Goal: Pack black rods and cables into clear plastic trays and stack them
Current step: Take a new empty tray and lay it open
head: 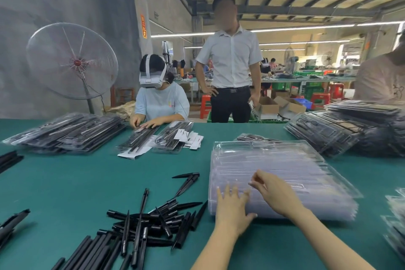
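I've got both hands on the stack of clear plastic trays (280, 177), which sits on the green table (87, 177) right of centre, just in front of me. Left hand (233, 206) lies flat on the near-left corner of the stack, fingers spread and straight, thumb out against the front edge; it presses, grips nothing. Right hand (277, 193) is over the top tray a bit further in, fingertips drawn together in a pinch at the tray surface. Looks like it has the top tray's edge, but the plastic is too clear to say for sure.

Black rods (151, 221) lie in a loose heap on the table to the left of the stack, near it but not touching, w/ a few pointed spikes (186, 183) apart from the heap, toward the far side. More rods lie side by side at the bottom edge.

Filled trays (65, 132) are piled far left, and another pile (341, 131) far right. Across the table a seated person w/ a headset (153, 76) works on trays (140, 138) beside white cards (192, 138). A person in a white shirt (230, 61) stands behind the table. A big fan (72, 61) stands at the left wall.
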### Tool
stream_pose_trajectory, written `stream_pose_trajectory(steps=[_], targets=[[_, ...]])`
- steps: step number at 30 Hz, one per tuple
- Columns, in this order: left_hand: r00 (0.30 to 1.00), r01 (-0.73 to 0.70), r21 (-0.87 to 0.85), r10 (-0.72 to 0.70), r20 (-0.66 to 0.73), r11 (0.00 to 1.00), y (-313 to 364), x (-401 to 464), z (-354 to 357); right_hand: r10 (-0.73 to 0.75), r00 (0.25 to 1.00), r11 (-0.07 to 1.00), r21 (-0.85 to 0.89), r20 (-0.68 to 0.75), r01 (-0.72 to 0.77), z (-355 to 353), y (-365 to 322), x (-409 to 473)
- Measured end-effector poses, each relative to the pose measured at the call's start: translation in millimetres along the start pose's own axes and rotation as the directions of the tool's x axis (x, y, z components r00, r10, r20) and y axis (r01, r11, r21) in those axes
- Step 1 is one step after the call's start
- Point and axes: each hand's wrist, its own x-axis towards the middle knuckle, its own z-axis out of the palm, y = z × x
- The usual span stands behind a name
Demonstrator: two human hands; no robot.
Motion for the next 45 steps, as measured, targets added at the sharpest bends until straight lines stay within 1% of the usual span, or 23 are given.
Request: stream_pose_trajectory(steps=[2,4,6,10,11,13,15,17,20,22,23,26,30,32,34,36,37,38,39,41,43,44,45], targets=[[1.0,-0.003,0.002,0.003,-0.007,1.0,-7,0,-4,-0.009,0.997,0.999,0.035,-0.077,0.011,1,-4,3],[1.0,0.006,0.029,-0.006,-0.004,1.0,-17,-1,-8,-0.027,0.992,1.0,0.001,-0.124,0.028,0,-7,10],[1.0,0.011,0.058,-0.012,0.011,0.998,-24,-4,-10,-0.066,0.993,0.995,-0.079,-0.1,0.058,0,-9,16],[0.999,0.039,0.08,-0.04,0.018,0.996,-15,-4,-13,-0.159,0.986,0.968,-0.188,0.039,0.164,10,3,6],[0.999,0.038,0.084,-0.04,0.019,0.996,-12,-2,-13,-0.194,0.98,0.955,-0.218,0.054,0.201,13,9,3],[0.998,0.0,0.1,-0.005,0.056,0.995,-11,2,-16,-0.234,0.972,0.95,-0.205,0.03,0.235,15,15,-2],[0.991,-0.071,0.111,0.057,0.121,0.991,-16,7,-21,-0.232,0.973,0.956,-0.182,0.009,0.23,15,13,-3],[0.983,-0.117,0.093,0.102,0.151,0.989,-20,10,-26,-0.215,0.977,0.957,-0.197,0.002,0.212,15,9,-4],[0.986,-0.117,-0.031,0.12,0.113,0.993,-22,15,-28,-0.193,0.981,0.943,-0.272,0.019,0.19,14,7,-4],[0.988,-0.117,-0.058,0.122,0.097,0.992,-24,16,-26,-0.182,0.981,0.915,-0.355,0.061,0.192,16,7,-4],[0.987,-0.12,-0.045,0.124,0.101,0.992,-26,16,-23,-0.17,0.984,0.91,-0.375,0.054,0.178,17,7,-3],[0.988,-0.1,0.017,0.098,0.118,0.995,-28,15,-13,-0.129,0.988,0.943,-0.318,-0.08,0.098,21,4,-3],[0.987,-0.055,0.003,0.054,0.154,0.998,-26,16,-9,-0.056,0.994,0.969,-0.247,-0.098,0.03,7,-3,-4],[0.984,-0.037,-0.021,0.04,0.173,0.999,-27,19,-9,-0.054,0.982,0.983,-0.185,-0.183,0.019,-13,-8,-8],[0.982,-0.036,0.002,0.035,0.186,0.999,-27,24,-12,-0.128,0.924,0.989,-0.113,-0.36,0.094,-41,-16,-18],[0.982,-0.045,0.029,0.039,0.183,0.999,-26,26,-14,-0.284,0.836,0.957,-0.188,-0.469,0.22,-65,-26,-31],[0.983,-0.045,0.038,0.037,0.182,0.998,-26,26,-15,-0.352,0.808,0.934,-0.23,-0.473,0.272,-73,-32,-37],[0.983,-0.044,0.041,0.036,0.182,0.998,-26,26,-15,-0.4,0.805,0.913,-0.263,-0.439,0.311,-77,-39,-43],[0.982,-0.039,0.037,0.032,0.187,0.999,-25,25,-16,-0.428,0.822,0.897,-0.289,-0.375,0.335,-75,-44,-49],[0.979,-0.022,-0.025,0.026,0.204,0.999,-24,19,-18,-0.405,0.895,0.88,-0.345,-0.186,0.326,-59,-47,-60],[0.982,0.029,-0.238,0.017,0.188,0.971,-30,6,-22,-0.344,0.937,0.877,-0.377,-0.057,0.299,-39,-41,-69],[0.988,0.035,-0.332,0.016,0.151,0.943,-34,-3,-22,-0.311,0.95,0.894,-0.353,-0.041,0.277,-33,-37,-73],[0.997,-0.001,-0.38,0.032,0.075,0.925,-38,-14,-22,-0.282,0.958,0.916,-0.312,-0.055,0.252,-30,-33,-76]])
